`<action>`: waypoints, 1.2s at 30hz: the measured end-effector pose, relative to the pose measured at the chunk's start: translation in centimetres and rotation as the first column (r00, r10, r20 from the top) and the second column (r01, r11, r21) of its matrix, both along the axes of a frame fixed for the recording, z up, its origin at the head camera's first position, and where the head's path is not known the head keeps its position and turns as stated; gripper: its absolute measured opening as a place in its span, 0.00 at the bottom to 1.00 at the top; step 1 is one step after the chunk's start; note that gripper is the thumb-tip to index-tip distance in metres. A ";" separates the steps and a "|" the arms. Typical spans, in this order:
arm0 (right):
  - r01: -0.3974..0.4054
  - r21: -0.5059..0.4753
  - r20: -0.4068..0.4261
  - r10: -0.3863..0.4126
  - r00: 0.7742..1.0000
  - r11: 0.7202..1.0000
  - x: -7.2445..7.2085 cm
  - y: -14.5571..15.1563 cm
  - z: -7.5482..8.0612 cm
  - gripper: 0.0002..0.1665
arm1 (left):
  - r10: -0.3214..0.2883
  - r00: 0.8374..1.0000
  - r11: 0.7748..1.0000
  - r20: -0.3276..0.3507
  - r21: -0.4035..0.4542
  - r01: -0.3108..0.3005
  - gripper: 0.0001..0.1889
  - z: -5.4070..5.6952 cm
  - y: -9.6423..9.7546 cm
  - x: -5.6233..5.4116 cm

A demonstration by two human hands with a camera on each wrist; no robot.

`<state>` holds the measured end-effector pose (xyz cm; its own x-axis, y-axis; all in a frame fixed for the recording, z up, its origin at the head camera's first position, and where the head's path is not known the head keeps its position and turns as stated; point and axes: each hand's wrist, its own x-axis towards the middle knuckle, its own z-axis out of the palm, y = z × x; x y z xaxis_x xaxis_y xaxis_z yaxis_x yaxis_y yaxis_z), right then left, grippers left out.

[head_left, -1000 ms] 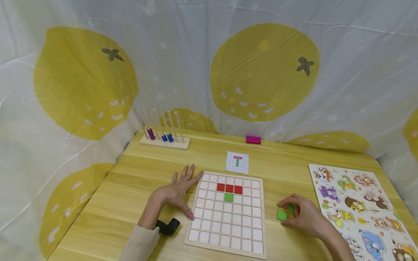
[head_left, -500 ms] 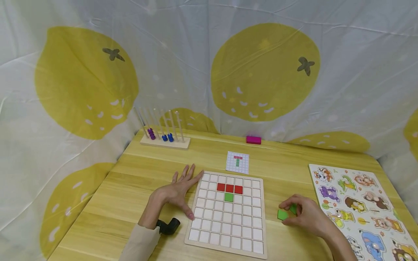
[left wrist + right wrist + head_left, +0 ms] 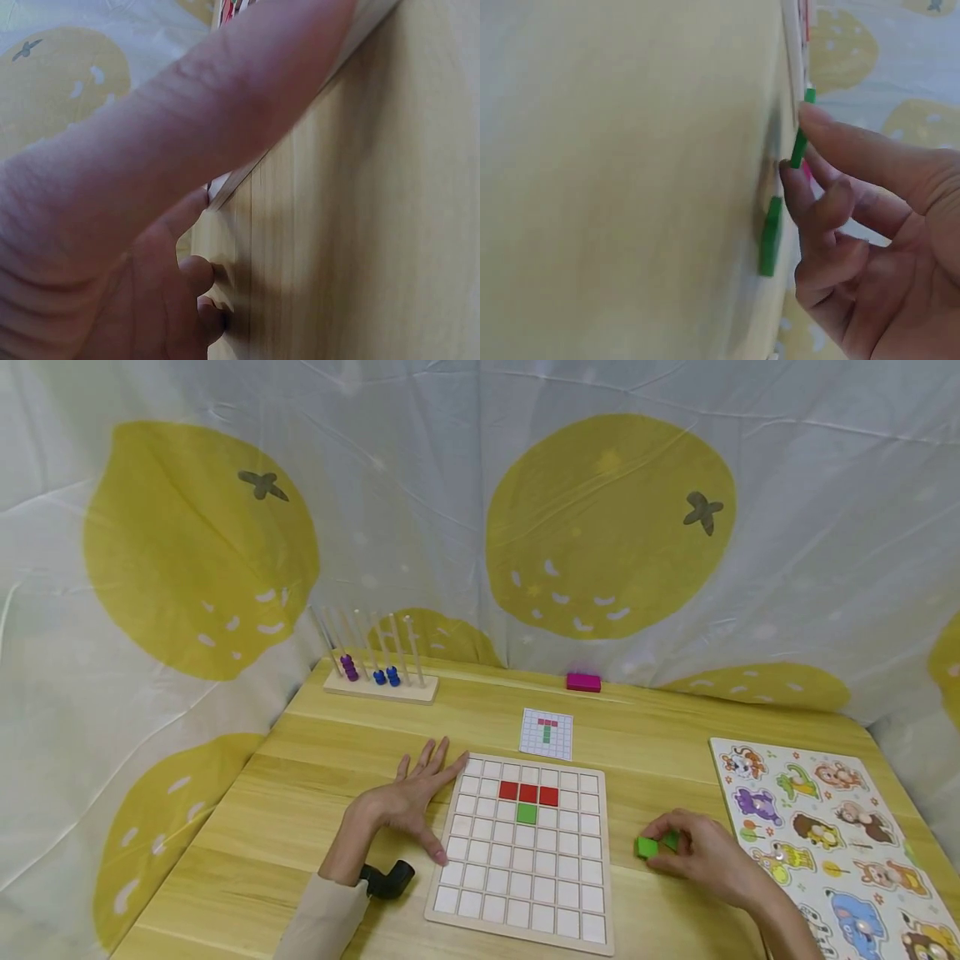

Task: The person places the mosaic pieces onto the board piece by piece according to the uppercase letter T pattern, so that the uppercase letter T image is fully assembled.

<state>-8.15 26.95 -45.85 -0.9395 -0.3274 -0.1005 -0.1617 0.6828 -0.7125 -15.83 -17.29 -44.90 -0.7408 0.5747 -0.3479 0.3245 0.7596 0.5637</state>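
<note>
A wooden grid board (image 3: 522,935) with white squares holds a row of red tiles (image 3: 528,794), with one green tile (image 3: 527,813) below the middle one. My left hand (image 3: 397,806) is spread at the board's left side, thumb and index finger touching its edge. To the right of the board, my right hand (image 3: 697,852) pinches a green square tile (image 3: 802,135) between thumb and fingertips, just above the table. A second green tile (image 3: 771,236) is at the tabletop under that hand, partly hidden by the fingers in the head view.
Behind the board lies a pattern card (image 3: 547,734) with a red and green T. An animal puzzle board (image 3: 817,827) lies at right, close to the right forearm. Farther back are a peg rack with beads (image 3: 381,687) and a magenta block (image 3: 583,682).
My right fingers have taken hold of the nearer green tile, which has tilted and come up slightly from the table. My left hand and the board have stayed in place.
</note>
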 end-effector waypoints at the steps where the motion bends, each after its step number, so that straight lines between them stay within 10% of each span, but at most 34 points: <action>1: 0.009 -0.009 -0.004 -0.009 1.000 1.000 0.0 -0.2 0.2 0.15 | 0.000 1.000 1.000 0.001 -0.001 0.000 0.77 0.0 0.0 0.0; 20: 0.144 -0.163 0.098 -0.130 0.987 0.976 -1.2 -12.2 1.7 0.13 | -0.008 1.000 1.000 -0.002 -0.021 0.008 0.77 -0.1 0.1 0.1; 36: 0.127 -0.047 0.037 -0.126 0.991 0.991 -1.0 -16.3 0.6 0.12 | -0.004 1.000 1.000 -0.008 -0.026 0.004 0.78 -0.2 0.0 0.0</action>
<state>-9.20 10.65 -45.21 -0.9700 -0.2115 -0.1196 -0.0517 0.6606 -0.7490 -15.84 -17.26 -45.13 -0.7414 0.5685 -0.3565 0.3320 0.7725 0.5413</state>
